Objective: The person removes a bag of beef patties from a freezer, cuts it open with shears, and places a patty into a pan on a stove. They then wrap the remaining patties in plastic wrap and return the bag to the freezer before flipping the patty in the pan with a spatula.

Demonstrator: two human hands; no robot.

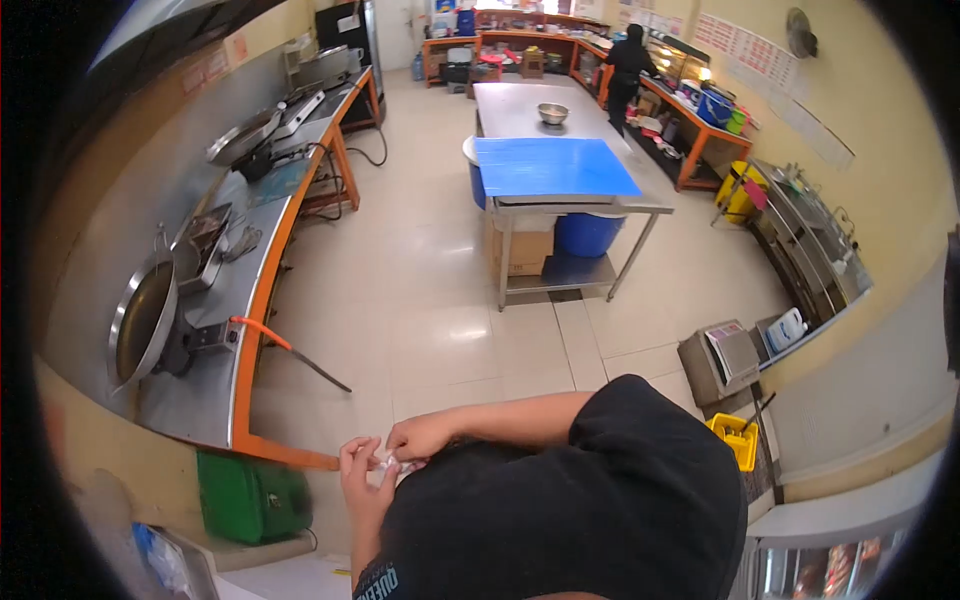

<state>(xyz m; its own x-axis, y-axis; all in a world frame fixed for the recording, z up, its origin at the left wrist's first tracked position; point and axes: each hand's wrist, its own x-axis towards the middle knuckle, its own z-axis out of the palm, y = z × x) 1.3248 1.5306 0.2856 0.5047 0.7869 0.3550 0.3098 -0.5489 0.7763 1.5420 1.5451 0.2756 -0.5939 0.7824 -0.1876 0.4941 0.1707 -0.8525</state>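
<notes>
Close to the black shirt, at the bottom centre, my two hands meet in front of my body. My left hand [366, 478] is raised with its fingers bent around a small whitish, crumpled thing [392, 465]. From the other side my right hand [420, 437] pinches the same thing, its fingers pointing down and pressed together. What the whitish thing is cannot be made out. Both hands are near the front corner of the orange-edged counter [262, 330].
A wok [143, 320] sits on the left counter, and an orange hose end sticks out from it. Below stands a green bin [250, 497]. Ahead is a steel table with a blue sheet [555, 167] and bowl [552, 113]. A person [627, 75] stands at the back right.
</notes>
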